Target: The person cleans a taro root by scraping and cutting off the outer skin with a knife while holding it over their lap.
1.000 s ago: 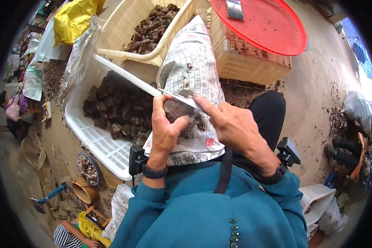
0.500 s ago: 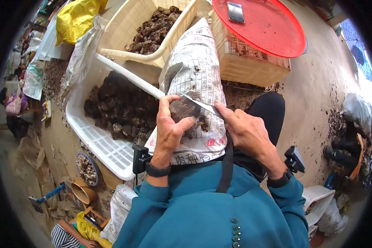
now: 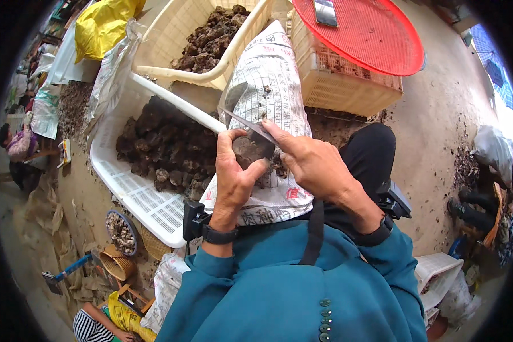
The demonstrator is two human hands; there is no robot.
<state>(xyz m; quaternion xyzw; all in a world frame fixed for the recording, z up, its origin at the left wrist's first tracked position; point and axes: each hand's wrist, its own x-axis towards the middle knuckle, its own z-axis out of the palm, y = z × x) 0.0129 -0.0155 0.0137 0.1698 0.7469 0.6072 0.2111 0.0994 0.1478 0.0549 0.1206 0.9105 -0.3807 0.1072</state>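
My left hand [image 3: 233, 176] grips a dark, rounded, dirt-covered lump [image 3: 251, 151] between thumb and curved fingers, over a printed white woven sack [image 3: 273, 91] that lies across my lap. My right hand [image 3: 319, 165] holds a knife [image 3: 245, 124], index finger along the blade, which lies on the upper edge of the lump. Dark crumbs are scattered on the sack below. Just left of my left hand, a white slotted plastic basket [image 3: 131, 194] holds several similar dark lumps [image 3: 159, 142].
A cream crate [image 3: 154, 51] of lumps stands ahead; a red mesh tray [image 3: 365, 34] with a phone [image 3: 326, 12] rests on another crate [image 3: 347, 94]. A bowl [image 3: 132, 239] and wicker basket [image 3: 117, 263] sit lower left. Other people [image 3: 23, 148] are at both edges, some only partly visible.
The knife and my right hand first shifted right, then moved up and back left over the lump, the blade now more steeply angled. My left hand has shifted slightly right with the lump.
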